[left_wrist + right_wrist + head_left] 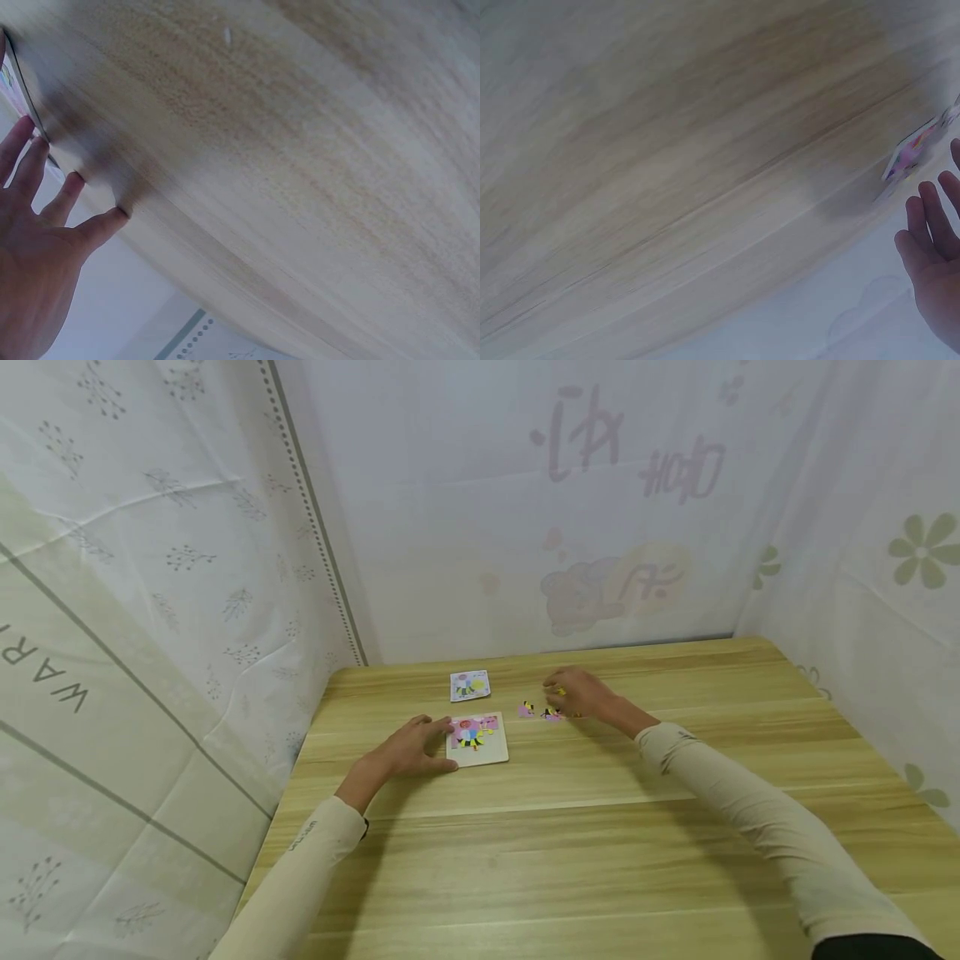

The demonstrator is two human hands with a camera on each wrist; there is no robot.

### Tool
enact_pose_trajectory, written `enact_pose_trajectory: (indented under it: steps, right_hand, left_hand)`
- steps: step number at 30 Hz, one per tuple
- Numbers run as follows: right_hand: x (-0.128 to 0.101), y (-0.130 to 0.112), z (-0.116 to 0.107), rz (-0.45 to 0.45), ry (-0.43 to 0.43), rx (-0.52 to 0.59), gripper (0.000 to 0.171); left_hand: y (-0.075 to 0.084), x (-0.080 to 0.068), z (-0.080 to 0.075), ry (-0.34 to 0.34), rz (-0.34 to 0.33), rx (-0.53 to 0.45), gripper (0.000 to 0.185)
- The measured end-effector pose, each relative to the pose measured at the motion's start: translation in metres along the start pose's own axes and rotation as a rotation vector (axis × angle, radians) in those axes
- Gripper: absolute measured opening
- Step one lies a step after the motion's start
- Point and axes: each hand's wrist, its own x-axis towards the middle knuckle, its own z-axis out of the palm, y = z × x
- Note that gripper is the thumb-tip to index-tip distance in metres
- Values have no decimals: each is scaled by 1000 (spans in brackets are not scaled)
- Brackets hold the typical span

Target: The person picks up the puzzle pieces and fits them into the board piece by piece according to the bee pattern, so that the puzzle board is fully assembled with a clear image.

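Note:
A small square puzzle board (480, 745) with a pink and yellow picture lies on the wooden table (570, 860). My left hand (417, 747) rests flat at its left edge, and the straight fingers (30, 169) touch the board's side (16, 86). My right hand (581, 693) hovers over several loose pink and yellow puzzle pieces (550, 712) to the right of the board. In the right wrist view its fingers (932, 225) look straight, with one piece (910, 152) lying just beyond them. I see nothing gripped in either hand.
A small reference card (469, 685) with the same picture lies behind the board. White patterned cloth walls (525, 510) close in the table on the left, back and right. Bare wood stretches from the board toward me.

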Motion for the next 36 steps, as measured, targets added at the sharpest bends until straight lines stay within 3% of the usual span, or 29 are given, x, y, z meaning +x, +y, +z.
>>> enact_pose_trajectory:
  steps: [7,17,36]
  right_hand:
    - [-6,10,-8,48,-28,-44,37]
    - [-12,19,-13,110,-65,0,33]
    - [-3,19,-4,27,-45,42,29]
  left_hand:
    - [0,1,-1,1,8,6,85]
    - [0,1,-1,-7,-7,3,88]
    - [-3,3,0,5,7,-1,88]
